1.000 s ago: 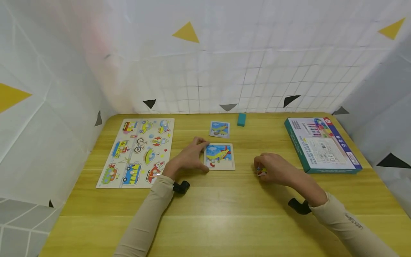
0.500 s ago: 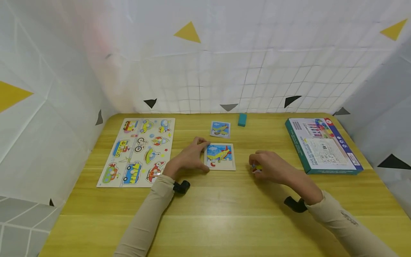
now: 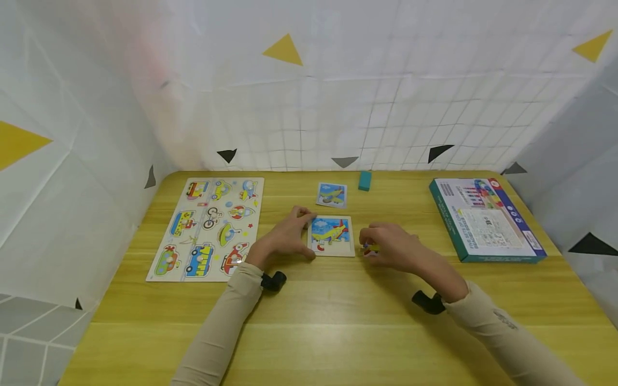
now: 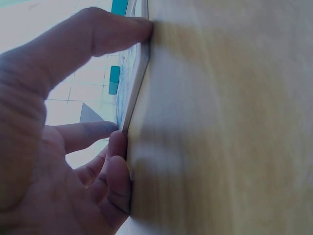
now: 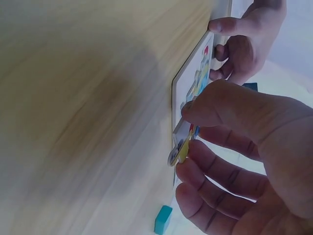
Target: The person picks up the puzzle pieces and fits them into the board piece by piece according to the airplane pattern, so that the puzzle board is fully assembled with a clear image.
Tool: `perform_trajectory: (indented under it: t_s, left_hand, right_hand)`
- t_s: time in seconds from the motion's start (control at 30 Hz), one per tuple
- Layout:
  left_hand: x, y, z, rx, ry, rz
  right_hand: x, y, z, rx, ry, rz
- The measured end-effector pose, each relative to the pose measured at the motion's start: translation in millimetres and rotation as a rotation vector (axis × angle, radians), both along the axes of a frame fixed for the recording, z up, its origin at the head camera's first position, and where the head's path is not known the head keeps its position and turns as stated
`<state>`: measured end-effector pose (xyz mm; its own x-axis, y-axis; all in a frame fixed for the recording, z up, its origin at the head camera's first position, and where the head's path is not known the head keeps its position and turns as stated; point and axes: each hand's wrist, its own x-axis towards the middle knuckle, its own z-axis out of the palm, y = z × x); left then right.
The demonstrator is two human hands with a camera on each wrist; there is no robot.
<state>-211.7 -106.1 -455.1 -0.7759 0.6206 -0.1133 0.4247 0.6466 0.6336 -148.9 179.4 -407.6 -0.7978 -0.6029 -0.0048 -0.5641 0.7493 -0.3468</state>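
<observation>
A small airplane jigsaw in a wooden tray (image 3: 340,249) lies in the middle of the table, its lower part showing bare wood. My left hand (image 3: 286,235) holds the tray's left side, thumb at the near corner and index finger at the far corner. Just off the tray's right edge, my right hand (image 3: 395,245) pinches a jigsaw piece (image 5: 183,150) between thumb and fingers. That piece has yellow, red and blue on it and is tilted in the right wrist view; the fingers hide part of it.
Behind the tray lies a square airplane picture card (image 3: 331,194), with a teal block (image 3: 365,181) to its right. A vehicle peg puzzle board (image 3: 205,230) occupies the left side of the table. On the right sits a flat printed box (image 3: 492,221). White sheeting rises behind the table.
My right hand has moved left with the jigsaw piece, from near the box to beside the tray. The left hand and the tray have stayed in place.
</observation>
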Motion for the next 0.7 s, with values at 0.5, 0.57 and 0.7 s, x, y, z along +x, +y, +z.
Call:
perform_trajectory:
  t_s: [0.5,0.57,0.7]
  left_hand:
    - [0.9,-0.3,1.2,-0.003,-0.012,0.000]
    - [1.0,-0.3,1.7,-0.002,-0.012,0.000]
    - [0.7,0.6,1.9,-0.011,-0.004,0.000]
  right_hand:
    - [-8.3,-19.5,1.3,-0.012,-0.002,0.052]
    - [-9.1,-21.8,1.9,-0.011,-0.007,0.054]
    - [-10.2,-25.6,2.8,-0.011,-0.020,0.056]
